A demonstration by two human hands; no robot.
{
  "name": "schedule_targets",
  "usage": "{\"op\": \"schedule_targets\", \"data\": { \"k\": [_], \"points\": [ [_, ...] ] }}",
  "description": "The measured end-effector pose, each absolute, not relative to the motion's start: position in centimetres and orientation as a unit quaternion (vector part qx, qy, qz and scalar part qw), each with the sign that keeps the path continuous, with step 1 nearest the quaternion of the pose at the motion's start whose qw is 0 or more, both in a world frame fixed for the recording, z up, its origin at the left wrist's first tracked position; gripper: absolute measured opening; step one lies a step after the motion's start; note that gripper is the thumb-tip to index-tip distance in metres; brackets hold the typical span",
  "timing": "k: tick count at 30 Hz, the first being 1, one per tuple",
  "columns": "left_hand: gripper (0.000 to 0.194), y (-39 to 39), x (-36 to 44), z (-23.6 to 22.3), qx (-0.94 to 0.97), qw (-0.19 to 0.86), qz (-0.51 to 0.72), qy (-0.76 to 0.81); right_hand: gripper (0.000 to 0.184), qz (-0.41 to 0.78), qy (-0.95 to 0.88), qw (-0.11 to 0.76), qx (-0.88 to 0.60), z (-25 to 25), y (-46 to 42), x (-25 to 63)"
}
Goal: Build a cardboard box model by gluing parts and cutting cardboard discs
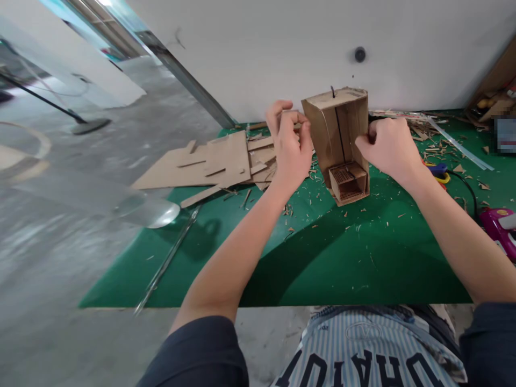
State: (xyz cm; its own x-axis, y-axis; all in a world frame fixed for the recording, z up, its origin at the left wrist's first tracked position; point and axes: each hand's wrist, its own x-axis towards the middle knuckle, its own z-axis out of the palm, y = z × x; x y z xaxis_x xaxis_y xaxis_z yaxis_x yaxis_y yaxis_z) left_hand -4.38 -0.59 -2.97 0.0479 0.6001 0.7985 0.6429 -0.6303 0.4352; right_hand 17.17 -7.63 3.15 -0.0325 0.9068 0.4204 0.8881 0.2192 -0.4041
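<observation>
A small open-fronted cardboard box (322,142) stands upright on the green work surface. A dark cord runs down inside it and pokes out through the top. Low inside sits a smaller cardboard compartment (347,183) with a ribbed top. My right hand (389,148) is closed at the box's right edge, thumb on the front rim, the other fingertips hidden. Beside the upper left edge is my left hand (291,142), its fingers loosely bent and apart, with nothing visible in them; whether a fingertip touches the box I cannot tell.
Cardboard sheets and strips (217,158) lie at the left. A clear plastic strip (167,260) crosses the table near a transparent rounded object (155,212). Blue-and-yellow-handled tool (439,171) and purple device (497,231) lie right. Behind stands a white wall (282,54). Scraps litter the surface.
</observation>
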Motion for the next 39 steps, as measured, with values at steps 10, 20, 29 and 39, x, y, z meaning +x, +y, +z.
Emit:
{"op": "schedule_targets", "data": {
  "k": [10, 20, 29, 39],
  "points": [
    [0.037, -3.8, -2.1, -0.4, -0.792, 0.092, -0.373, -0.474, 0.019, -0.002, -0.739, 0.280, -0.613, 3.4, -8.0, 16.6],
    [0.032, -3.1, -0.9, 0.3, -0.770, 0.083, -0.343, -0.532, 0.017, -0.005, -0.767, 0.262, -0.586, 3.6, -8.1, 16.8],
    [0.016, -0.6, -0.6, -0.8, -0.730, 0.049, -0.462, -0.502, 0.015, -0.001, -0.770, 0.245, -0.590, 3.8, -8.4, 16.7],
    [0.024, -0.5, -2.7, -0.7, -0.785, 0.058, -0.461, -0.410, 0.013, 0.008, -0.738, 0.272, -0.618, 3.6, -8.3, 16.9]
  ]
}}
